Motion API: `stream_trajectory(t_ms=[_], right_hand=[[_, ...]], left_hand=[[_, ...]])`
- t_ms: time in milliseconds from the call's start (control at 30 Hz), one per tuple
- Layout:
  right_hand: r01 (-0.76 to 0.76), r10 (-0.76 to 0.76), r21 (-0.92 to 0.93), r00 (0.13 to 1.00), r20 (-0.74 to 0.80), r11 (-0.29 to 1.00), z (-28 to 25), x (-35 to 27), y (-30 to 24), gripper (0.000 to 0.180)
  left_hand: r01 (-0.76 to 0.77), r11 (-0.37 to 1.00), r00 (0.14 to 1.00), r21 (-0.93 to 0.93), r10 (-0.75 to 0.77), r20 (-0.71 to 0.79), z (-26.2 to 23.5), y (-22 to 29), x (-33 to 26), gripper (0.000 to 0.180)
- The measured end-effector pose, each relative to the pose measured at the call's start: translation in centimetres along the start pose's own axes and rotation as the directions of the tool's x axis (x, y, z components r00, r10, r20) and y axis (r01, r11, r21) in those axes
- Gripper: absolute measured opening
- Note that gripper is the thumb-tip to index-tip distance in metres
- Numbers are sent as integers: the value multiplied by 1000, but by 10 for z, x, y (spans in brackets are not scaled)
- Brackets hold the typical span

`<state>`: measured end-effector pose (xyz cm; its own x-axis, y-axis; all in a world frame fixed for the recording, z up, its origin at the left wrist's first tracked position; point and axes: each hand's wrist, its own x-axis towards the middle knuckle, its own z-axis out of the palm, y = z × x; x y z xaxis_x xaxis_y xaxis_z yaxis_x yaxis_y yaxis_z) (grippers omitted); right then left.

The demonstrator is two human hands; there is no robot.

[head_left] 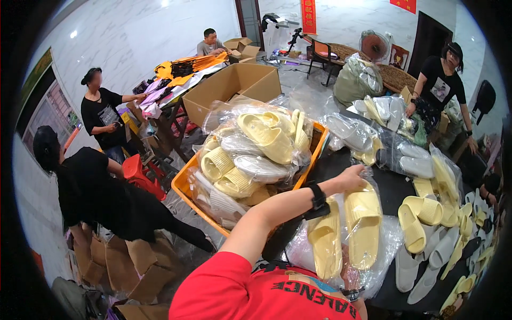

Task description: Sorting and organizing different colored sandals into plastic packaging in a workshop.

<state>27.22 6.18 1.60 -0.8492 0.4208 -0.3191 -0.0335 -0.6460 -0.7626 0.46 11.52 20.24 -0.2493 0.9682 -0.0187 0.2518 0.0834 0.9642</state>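
left hand [353,177]: fingers closed, pinching clear plastic bag [386,240] at top of pale yellow foam slide sandals [362,221]
right hand: unseen (cannot tell)
orange plastic crate [184,186]: left of sandals, full

Four other people are showing in the frame: two in black [101,114] at the left, one in grey [210,45] at the top, one in black [440,85] at upper right. Two pale yellow foam slides [346,229] are lying in a clear bag at lower centre. One orange plastic crate [184,186] is sitting at centre; one large open cardboard box [234,85] is standing above it.

Bagged slipper pair [346,229] on table [392,186]; crate [184,186] left; cardboard box [234,85] behind.
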Motion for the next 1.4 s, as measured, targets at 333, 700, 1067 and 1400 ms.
stream_trajectory(t_ms=[333,700,1067,1400], right_hand=[[50,-76,-134,978,-193,990,-13,-15,5,54],[56,-232,-285,734,-638,957,-41,-98,-26,85],[135,-148,-69,760,-632,988,-71,-80,-16,27],[-158,7,-839,983,-181,520,-12,-102,-12,42]], left_hand=[[-48,863,997,502,11,76,42,-75,-54,48],[339,940,941,31,-339,2,4,-151,-136,68],[437,898,899,-39,-438,-1,56,-130,-129,87],[38,998,997,49,-42,67,34,-67,-91,53]])
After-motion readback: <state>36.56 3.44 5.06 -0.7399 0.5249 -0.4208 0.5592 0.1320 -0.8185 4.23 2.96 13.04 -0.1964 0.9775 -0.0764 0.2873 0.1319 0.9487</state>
